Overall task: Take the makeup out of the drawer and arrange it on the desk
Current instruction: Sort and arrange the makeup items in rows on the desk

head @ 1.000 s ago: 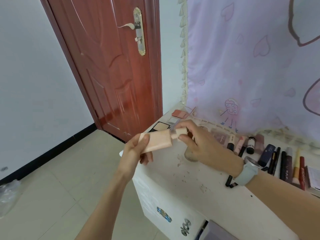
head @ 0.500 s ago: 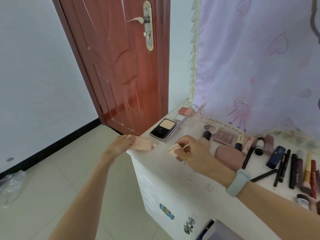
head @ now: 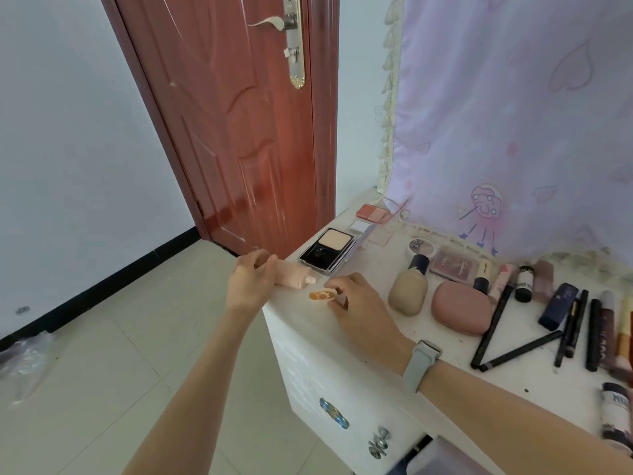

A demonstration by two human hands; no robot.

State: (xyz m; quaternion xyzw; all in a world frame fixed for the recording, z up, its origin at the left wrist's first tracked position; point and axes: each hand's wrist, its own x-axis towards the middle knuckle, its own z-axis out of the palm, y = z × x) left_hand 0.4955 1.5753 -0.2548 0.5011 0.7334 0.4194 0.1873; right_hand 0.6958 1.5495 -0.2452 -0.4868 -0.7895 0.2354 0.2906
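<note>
Pink tube (head: 294, 279) lying on the near-left corner of the white desk (head: 346, 341), nozzle uncapped, pointing right. Left hand (head: 252, 282) closed around its left end. Right hand (head: 359, 308) just right of the nozzle, fingers pinched on the cap (head: 322, 295). Open black compact (head: 327, 248) just beyond; beige bottle (head: 409, 289) and pink case (head: 460, 307) further right.

Both bare forearms reach forward from the lower edge. The left hand (head: 251, 282) curls its fingers around the flat end of a pale pink squeeze tube (head: 294, 278). The right hand (head: 359, 310), wrist banded by a grey watch strap (head: 422, 365), pinches a small orange-stained cap (head: 322, 295) in its fingertips
</note>
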